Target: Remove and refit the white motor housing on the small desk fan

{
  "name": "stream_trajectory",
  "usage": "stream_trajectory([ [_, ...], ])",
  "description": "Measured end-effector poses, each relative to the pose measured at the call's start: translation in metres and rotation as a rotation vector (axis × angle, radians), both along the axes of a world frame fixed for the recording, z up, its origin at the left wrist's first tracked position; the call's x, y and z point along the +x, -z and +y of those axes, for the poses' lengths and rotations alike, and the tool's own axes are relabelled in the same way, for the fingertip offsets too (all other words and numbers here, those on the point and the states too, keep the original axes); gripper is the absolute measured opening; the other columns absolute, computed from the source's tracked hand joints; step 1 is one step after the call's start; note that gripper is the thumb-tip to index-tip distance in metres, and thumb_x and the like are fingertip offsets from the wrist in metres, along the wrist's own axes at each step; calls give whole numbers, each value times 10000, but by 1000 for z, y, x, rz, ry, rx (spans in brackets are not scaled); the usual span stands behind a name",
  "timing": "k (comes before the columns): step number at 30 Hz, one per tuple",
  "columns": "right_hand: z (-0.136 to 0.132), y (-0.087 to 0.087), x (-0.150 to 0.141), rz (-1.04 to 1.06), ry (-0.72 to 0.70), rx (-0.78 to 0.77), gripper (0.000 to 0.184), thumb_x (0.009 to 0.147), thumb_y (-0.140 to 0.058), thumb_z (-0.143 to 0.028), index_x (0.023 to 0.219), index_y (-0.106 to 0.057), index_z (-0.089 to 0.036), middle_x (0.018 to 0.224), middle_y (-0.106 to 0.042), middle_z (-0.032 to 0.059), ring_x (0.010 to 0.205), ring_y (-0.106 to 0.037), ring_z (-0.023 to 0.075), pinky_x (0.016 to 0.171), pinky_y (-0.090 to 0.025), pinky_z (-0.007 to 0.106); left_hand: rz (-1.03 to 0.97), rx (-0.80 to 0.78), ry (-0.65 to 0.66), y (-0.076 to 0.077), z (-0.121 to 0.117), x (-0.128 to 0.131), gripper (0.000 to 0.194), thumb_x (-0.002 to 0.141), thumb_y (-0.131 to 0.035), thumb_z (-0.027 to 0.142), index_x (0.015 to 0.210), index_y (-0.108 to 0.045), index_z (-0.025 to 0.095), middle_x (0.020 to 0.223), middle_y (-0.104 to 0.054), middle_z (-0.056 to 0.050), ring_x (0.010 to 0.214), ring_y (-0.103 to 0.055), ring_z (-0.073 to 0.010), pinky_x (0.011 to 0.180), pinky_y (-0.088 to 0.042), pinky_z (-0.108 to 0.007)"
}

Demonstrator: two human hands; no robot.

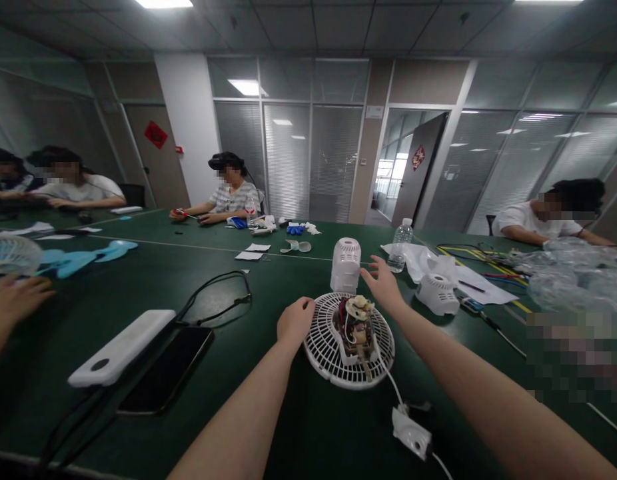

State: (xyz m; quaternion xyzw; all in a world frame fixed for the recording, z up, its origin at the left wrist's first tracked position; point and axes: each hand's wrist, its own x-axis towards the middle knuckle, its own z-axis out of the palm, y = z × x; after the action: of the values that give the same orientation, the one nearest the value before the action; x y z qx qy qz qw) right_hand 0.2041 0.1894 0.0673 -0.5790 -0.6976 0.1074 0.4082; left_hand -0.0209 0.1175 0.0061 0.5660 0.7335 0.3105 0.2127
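Note:
A white round fan grille [316, 333] lies on the green table in front of me, with the bare fan motor [357, 327] and its wires on top. My left hand [294, 325] is closed at the grille's left rim, its fingertips partly hidden. Just behind the grille stands a white motor cover [346, 263] with vent slots. My right hand [382, 280] is beside the cover's right side, fingers stretched and apart; whether they touch it I cannot tell. From the motor a white cord runs toward me to a small white box [412, 433].
A second white cover [437, 293], a water bottle [401, 245] and plastic bags [563, 273] are to the right. A black phone [168, 373], white power bank [121, 350] and cables lie left. Another person's hand [18, 303] is far left; several people sit around the table.

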Motion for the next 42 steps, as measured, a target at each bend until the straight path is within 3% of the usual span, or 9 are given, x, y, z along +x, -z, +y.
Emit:
stream_trajectory([
  [4, 19, 0, -34, -52, 82, 6, 887, 782, -525, -636, 1460, -201, -164, 1398, -424, 185, 1204, -506, 298, 959, -418, 405, 19, -2, -10, -2, -1, 1, 391, 907, -353, 508, 1028, -681, 332, 1050, -725, -25, 959, -648, -240, 738, -443, -305],
  [7, 24, -1, -51, -81, 158, -27, 975, 742, -518, -710, 1463, -174, -150, 1380, -417, 222, 1186, -509, 363, 935, -417, 459, 23, 7, -9, -2, -1, 1, 384, 906, -355, 509, 1023, -680, 341, 1042, -725, -20, 964, -646, -241, 757, -441, -311],
  [17, 18, 1, -53, -161, 237, -43, 630, 887, -410, -535, 1386, -274, -174, 1257, -559, 157, 1106, -576, 294, 891, -427, 378, 26, -8, -15, -5, -3, 1, 388, 911, -343, 508, 1011, -678, 339, 1024, -728, -26, 948, -651, -248, 738, -443, -321],
  [32, 7, -7, -42, -216, 255, -8, 693, 899, -382, -566, 1439, -185, -178, 1186, -615, 168, 1035, -629, 303, 847, -445, 402, 72, -16, 7, -10, -8, 6, 413, 910, -322, 515, 985, -676, 316, 993, -731, -45, 887, -657, -254, 703, -439, -334],
  [42, 7, -7, -46, -221, 248, -5, 687, 908, -358, -562, 1460, -159, -204, 1257, -576, 158, 1054, -617, 296, 851, -445, 402, 88, 0, 16, -6, -5, 5, 397, 913, -330, 493, 1020, -672, 324, 1004, -728, -40, 938, -653, -249, 728, -444, -323],
])
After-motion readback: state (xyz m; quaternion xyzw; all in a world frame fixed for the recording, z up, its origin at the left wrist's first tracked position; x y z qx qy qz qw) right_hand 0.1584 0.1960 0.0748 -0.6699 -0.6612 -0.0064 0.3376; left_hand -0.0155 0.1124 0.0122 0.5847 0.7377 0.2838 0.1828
